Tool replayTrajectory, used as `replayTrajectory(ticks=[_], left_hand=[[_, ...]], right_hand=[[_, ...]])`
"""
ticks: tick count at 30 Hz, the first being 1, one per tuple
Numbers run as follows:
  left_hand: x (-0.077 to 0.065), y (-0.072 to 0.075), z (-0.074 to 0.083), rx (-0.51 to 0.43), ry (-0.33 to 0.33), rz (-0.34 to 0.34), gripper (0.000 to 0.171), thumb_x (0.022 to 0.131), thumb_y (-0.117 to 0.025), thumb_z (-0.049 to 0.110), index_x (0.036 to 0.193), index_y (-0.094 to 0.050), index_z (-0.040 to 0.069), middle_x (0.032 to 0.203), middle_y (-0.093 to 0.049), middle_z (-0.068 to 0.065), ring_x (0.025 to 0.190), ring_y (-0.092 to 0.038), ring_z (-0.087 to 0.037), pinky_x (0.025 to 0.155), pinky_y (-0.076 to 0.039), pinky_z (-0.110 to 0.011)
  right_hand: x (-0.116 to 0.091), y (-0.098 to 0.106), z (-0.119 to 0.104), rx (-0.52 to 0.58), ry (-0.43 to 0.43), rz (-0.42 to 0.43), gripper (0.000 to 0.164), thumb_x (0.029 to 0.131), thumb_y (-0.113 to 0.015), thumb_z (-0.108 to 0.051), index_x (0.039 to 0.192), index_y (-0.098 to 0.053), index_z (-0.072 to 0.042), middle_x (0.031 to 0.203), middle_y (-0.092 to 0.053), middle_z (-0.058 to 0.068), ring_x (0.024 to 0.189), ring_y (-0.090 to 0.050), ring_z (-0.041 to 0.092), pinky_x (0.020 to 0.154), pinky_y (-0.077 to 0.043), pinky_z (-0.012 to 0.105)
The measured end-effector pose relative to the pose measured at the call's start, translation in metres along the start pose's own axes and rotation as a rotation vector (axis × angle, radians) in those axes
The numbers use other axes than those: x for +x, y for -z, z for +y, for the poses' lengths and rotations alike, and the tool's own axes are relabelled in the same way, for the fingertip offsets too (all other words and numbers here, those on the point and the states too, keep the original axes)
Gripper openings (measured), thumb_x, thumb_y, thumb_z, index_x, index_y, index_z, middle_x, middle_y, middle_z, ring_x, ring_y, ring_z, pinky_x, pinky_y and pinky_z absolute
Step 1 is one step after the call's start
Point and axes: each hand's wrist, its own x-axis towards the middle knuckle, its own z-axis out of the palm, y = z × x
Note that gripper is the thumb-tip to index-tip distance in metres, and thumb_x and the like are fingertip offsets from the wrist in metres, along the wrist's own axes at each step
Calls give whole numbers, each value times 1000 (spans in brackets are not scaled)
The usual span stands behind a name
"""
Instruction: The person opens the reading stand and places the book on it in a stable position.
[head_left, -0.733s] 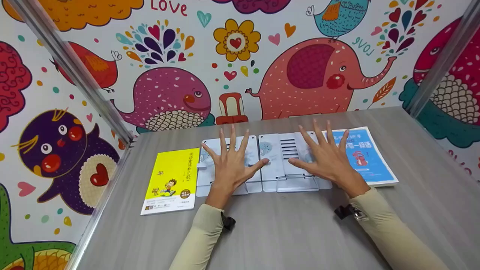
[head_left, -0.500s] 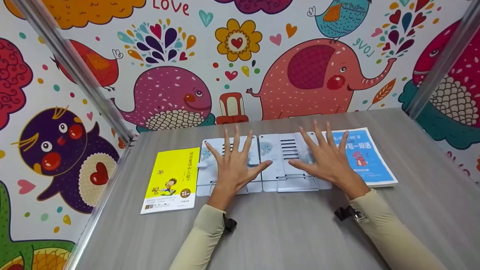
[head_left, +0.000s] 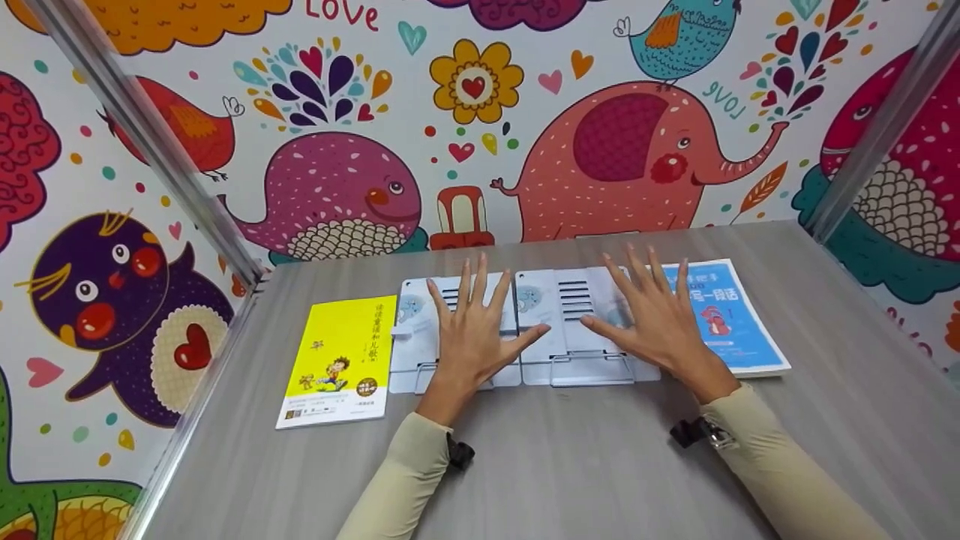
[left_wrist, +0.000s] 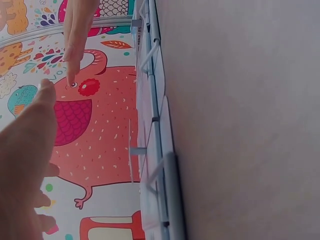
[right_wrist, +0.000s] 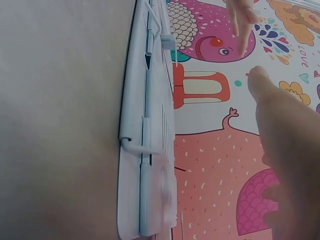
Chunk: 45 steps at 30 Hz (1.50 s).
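Observation:
Two white book stands lie flat side by side on the table, the left stand (head_left: 416, 341) and the right stand (head_left: 538, 326), each with slots and a wire lip. Over the left one hovers my left hand (head_left: 472, 337), fingers spread and straight, holding nothing. My right hand (head_left: 664, 326) is spread in the same way above the right stand and partly hides it. Both wrist views show a gap between hands and stands. A yellow book (head_left: 334, 341) lies left of the stands. The blue book (head_left: 739, 319) at the right is partly behind my right hand.
The grey table (head_left: 555, 465) reaches back to a wall (head_left: 360, 60) printed with cartoon animals. Metal posts stand at its left and right back corners. Dark straps sit at both wrists.
My left hand has shifted slightly to the right, still spread. The right hand stays almost where it was. The head view has moved a little; the books and stands lie as before.

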Motion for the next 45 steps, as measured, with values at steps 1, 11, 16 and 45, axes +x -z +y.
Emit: replayTrajectory(ticks=[1,11,16,45], left_hand=[[0,0,1,-11,-8,6,104,90,-29,96,172,-29,33,184,-11,-6,171,-8,-35,124,-1,-85],[-10,9,20,-283,-98,-60,104,89,-55,89,169,-40,24,175,-39,-9,158,-46,-31,122,-48,-55],[-19,9,31,-365,-134,-169,98,90,-65,82,164,-48,20,162,-57,-7,147,-58,-26,116,-54,-46],[-24,-11,32,-627,-50,-484,22,91,-89,20,101,-75,6,84,-68,1,72,-55,-3,67,-47,-20]], right_hand=[[-1,0,1,17,4,16,106,89,-66,-79,173,-28,-27,181,-20,16,168,-11,47,131,2,75],[-21,6,4,173,-2,83,73,96,-81,-42,158,-54,-16,137,-70,17,121,-71,36,92,-63,58],[-32,5,6,206,-55,-103,50,98,-79,-40,137,-65,-11,97,-74,7,80,-68,20,65,-56,34],[-44,9,28,405,30,-479,35,83,-95,-41,86,-71,-16,72,-66,-7,65,-57,9,55,-45,21]])
